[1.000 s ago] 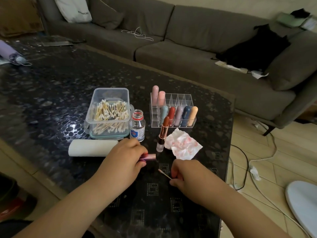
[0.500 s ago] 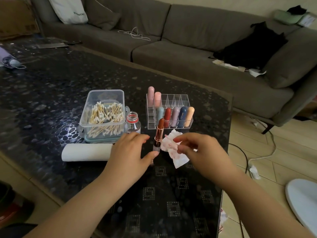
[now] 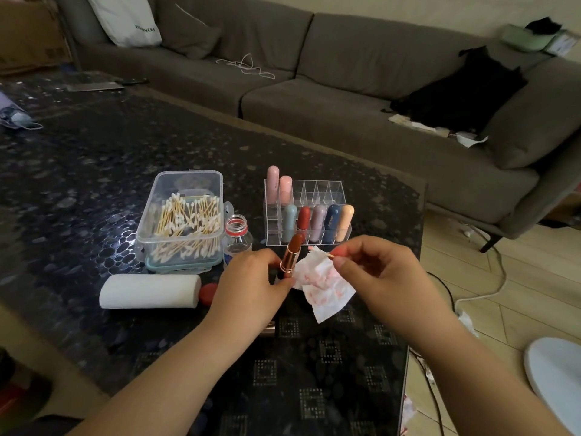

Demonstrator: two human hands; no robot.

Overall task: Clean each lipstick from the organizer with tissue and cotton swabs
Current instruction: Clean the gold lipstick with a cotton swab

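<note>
**A:** While the left hand (image 3: 251, 284) grips the rose-gold base of an uncapped lipstick (image 3: 291, 253), holding it upright just in front of the organizer (image 3: 317, 191), the right hand (image 3: 374, 272) pinches a crumpled tissue (image 3: 323, 287) between thumb and fingers. Looks like there's a cotton swab (image 3: 320, 251) tucked in that same pinch too, stick poking out toward the bullet. So how far along do you reckon this is?

**B:** Early-to-middle, I'd guess. The tissue's got pink-red smears all over it, so some wiping has clearly happened. But seven capped lipsticks sit in the organizer, two pink ones in the back row and five in the front, and I honestly can't tell which of those are cleaned.

**A:** Yeah, no way to know from the caps. The one in hand is out of the organizer, the tissue right beside it.

**B:** Supplies aren't an issue at least. The swab box (image 3: 180, 218) is full, there's an open little bottle (image 3: 238, 237) next to it with its red cap (image 3: 208, 293) lying on the desk (image 3: 94, 171), plus a tissue roll (image 3: 150, 291).

**A:** So I'd say this stick needs finishing and capping, then probably most of the rack is left.
</note>
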